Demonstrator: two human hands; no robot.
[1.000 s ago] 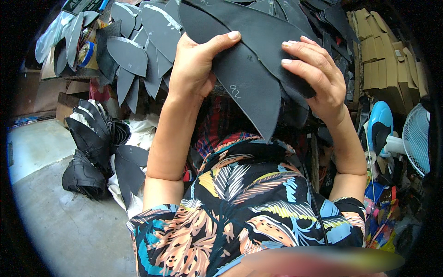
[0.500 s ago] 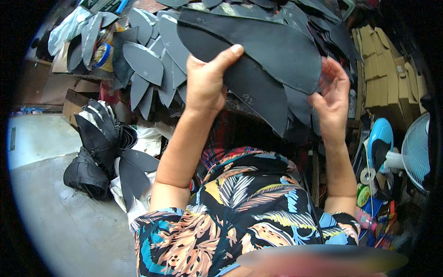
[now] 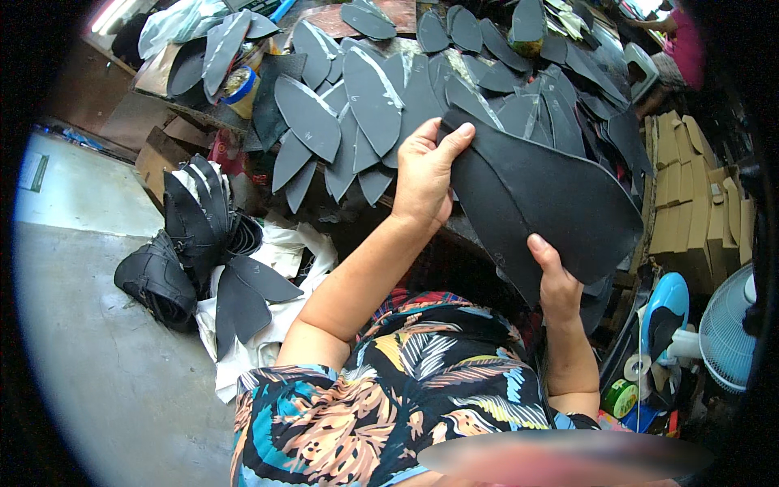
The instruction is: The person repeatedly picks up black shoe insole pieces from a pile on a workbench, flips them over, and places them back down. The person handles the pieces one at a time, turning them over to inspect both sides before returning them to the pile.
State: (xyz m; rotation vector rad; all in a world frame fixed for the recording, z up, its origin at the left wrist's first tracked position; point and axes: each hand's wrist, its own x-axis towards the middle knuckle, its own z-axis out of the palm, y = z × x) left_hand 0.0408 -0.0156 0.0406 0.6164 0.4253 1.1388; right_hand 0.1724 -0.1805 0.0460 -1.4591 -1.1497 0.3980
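Black panels fill left hand and right hand, gripped near bench and cardboard.

Left hand, right hand, gripping black material

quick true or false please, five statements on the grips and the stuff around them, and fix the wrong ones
1. The left grip has its thumb on the black material. True.
2. The right grip is empty. False: it holds the black material too.
3. Grey pieces lie beyond the left grip. True.
4. The fan stands on the person's left. False: it is on the right.
5. The shirt is plain white. False: it is black with a colourful print.
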